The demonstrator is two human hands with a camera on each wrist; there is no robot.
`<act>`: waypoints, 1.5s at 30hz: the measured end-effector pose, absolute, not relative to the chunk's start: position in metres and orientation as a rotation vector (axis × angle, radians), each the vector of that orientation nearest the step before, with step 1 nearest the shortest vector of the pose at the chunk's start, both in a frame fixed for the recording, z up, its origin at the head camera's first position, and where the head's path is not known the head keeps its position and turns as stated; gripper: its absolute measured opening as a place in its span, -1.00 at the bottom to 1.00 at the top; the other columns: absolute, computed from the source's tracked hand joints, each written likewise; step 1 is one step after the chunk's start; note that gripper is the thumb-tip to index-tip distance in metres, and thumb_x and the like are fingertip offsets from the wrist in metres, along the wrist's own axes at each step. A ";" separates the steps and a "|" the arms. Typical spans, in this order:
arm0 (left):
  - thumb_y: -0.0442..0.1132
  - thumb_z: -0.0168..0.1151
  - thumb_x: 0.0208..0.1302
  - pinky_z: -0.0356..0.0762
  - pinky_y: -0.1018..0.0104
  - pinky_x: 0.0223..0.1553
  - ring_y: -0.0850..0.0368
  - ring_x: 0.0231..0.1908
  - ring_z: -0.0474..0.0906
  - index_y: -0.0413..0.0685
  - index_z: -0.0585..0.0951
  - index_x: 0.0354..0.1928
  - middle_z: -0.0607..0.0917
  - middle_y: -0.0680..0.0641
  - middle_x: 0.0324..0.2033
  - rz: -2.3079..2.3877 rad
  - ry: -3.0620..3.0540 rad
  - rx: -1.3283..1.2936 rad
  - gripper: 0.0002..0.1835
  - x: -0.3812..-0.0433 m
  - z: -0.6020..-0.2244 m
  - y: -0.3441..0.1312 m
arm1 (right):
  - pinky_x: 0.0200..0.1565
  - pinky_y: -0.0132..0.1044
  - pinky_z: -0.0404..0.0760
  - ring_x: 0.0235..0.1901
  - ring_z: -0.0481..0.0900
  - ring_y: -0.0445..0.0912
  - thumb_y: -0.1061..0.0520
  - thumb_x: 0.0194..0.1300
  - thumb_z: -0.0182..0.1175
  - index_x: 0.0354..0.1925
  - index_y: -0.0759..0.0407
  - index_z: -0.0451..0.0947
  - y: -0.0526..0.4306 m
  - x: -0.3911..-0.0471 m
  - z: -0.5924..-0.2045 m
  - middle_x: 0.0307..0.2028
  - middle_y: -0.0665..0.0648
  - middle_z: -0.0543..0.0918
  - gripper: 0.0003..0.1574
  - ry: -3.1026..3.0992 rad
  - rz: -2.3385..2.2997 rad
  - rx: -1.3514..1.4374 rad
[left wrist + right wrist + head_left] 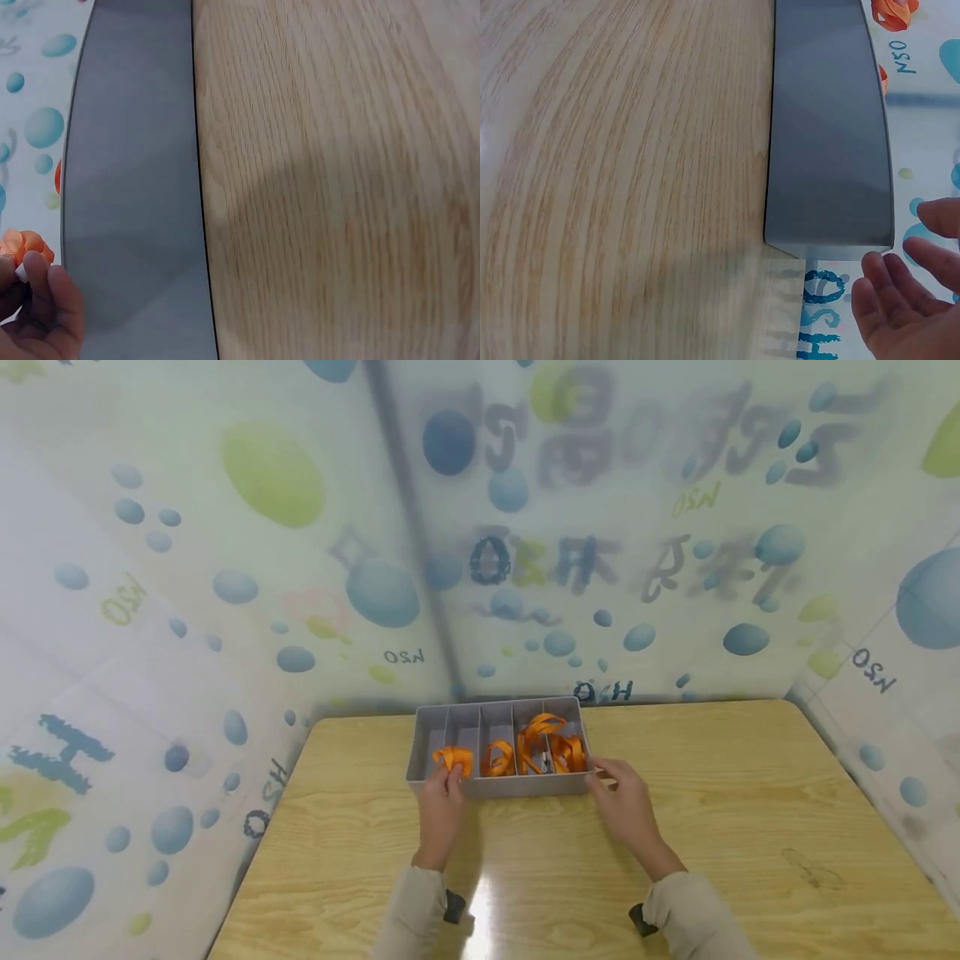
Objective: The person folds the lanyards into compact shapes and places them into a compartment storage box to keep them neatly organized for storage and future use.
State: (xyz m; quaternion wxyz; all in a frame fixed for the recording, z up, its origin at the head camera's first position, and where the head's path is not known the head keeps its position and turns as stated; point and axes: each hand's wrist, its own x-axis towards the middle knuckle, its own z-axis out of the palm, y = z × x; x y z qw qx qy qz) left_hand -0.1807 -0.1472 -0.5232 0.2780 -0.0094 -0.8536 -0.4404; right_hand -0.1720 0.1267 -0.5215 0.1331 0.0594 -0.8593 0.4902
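Note:
A long grey divided box lies on the table close to the wall. Over the front rim of its second compartment from the left, my left hand pinches a bunched orange ribbon; a small white bit shows by the fingertips in the left wrist view. Another coiled orange ribbon sits in the middle compartment. Further loops of orange ribbon fill the two right compartments, with a small metallic piece among them. My right hand is at the box's front right corner, fingers loosely bent, holding nothing; whether its fingertips touch the box I cannot tell.
The wooden table extends to both sides of the box and in front of it. Right behind the box rises a wall printed with blue and green bubbles, and similar side walls stand left and right.

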 end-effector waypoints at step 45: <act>0.00 0.32 0.32 0.44 0.25 -0.61 0.11 -0.57 0.51 -0.23 0.69 -0.07 0.69 -0.10 -0.42 -0.727 -2.704 0.041 -0.60 -0.198 -0.510 -0.157 | -0.36 -0.32 0.49 -0.29 0.63 0.00 0.27 0.33 0.28 -0.12 0.29 0.74 0.126 -0.183 -0.519 -0.25 0.18 0.77 -0.82 -2.541 1.400 -0.081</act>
